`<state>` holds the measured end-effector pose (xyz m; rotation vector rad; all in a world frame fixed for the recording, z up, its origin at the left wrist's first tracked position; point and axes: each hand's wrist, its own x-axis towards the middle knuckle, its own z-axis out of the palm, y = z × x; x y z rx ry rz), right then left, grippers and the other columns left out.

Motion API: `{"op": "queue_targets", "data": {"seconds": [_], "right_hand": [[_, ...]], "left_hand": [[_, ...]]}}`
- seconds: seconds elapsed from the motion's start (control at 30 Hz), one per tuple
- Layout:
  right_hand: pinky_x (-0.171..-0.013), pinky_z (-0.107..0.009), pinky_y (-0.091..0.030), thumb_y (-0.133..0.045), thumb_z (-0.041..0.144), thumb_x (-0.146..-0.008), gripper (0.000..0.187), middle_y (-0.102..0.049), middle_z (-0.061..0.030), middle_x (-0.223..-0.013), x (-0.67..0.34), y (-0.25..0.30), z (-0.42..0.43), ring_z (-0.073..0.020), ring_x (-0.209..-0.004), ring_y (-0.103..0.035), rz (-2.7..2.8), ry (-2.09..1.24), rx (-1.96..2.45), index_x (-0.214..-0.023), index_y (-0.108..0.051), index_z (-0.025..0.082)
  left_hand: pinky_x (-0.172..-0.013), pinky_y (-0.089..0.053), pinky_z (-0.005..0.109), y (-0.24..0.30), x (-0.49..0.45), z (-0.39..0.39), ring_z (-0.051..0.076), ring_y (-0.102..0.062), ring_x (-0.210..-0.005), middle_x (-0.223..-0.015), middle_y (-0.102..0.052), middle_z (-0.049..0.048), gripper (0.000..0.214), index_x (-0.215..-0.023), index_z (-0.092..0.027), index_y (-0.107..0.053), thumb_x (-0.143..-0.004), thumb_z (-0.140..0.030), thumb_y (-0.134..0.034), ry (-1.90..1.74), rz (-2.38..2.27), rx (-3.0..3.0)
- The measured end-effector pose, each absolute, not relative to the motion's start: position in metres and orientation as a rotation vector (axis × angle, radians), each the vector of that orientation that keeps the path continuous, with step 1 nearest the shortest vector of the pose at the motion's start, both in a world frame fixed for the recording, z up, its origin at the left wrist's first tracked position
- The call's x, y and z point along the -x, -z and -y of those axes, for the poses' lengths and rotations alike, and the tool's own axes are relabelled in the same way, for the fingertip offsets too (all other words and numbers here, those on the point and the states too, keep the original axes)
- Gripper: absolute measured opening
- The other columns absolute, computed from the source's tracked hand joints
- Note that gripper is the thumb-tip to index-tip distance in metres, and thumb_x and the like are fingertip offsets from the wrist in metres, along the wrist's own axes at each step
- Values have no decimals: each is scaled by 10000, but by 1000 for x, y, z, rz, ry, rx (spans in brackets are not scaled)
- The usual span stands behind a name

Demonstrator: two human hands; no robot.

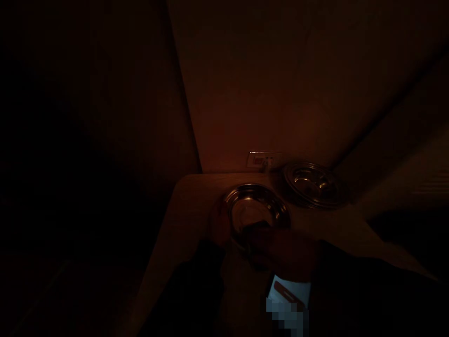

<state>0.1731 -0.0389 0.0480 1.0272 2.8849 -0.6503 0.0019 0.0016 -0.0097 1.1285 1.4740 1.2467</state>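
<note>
A round, shiny metal plate (249, 208) with a raised rim sits on the table in front of me. My left hand (220, 224) grips its left rim, though the fingers are hard to make out in the dim light. Over the plate's near side is my right hand (286, 248), closed on a dark, flat piece (258, 226) that looks like a cloth or sponge. That dark piece lies against the inside of the plate. Shadow hides most of the right fingers.
The room is very dark. Behind the plate, to the right, stand stacked metal plates (312, 185), the top one divided. A wall socket (263, 159) with a plug is just above the wooden table (196, 187). A lit screen (291, 290) glows below my right hand.
</note>
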Motion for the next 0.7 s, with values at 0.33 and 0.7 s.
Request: {"op": "queue_targets", "data": {"seconds": [0.33,0.7], "right_hand": [[-1067,-488,-334,-423,348,-928,530,-401,-182,-1434,-146,-15,-5,-312,-1318,-367,-2909,300,-1123,-1365,-417,49],[-830,-423,-507,-454,262,-893,339,-655,-200,-1098,-184,-53,-5,-305,-1002,-623,-2640,250,-1078,-1114,-624,70]], "left_hand": [[-1038,-370,340,8,3,-3,205,-570,-1140,-1220,-632,102,357,-1128,-142,-618,-885,-283,-398,-1225,-1478,-1180],[-1032,-377,341,11,1,-2,219,-559,-1159,-1237,-623,100,361,-1145,-148,-626,-887,-285,-413,-1250,-1519,-1154]]}}
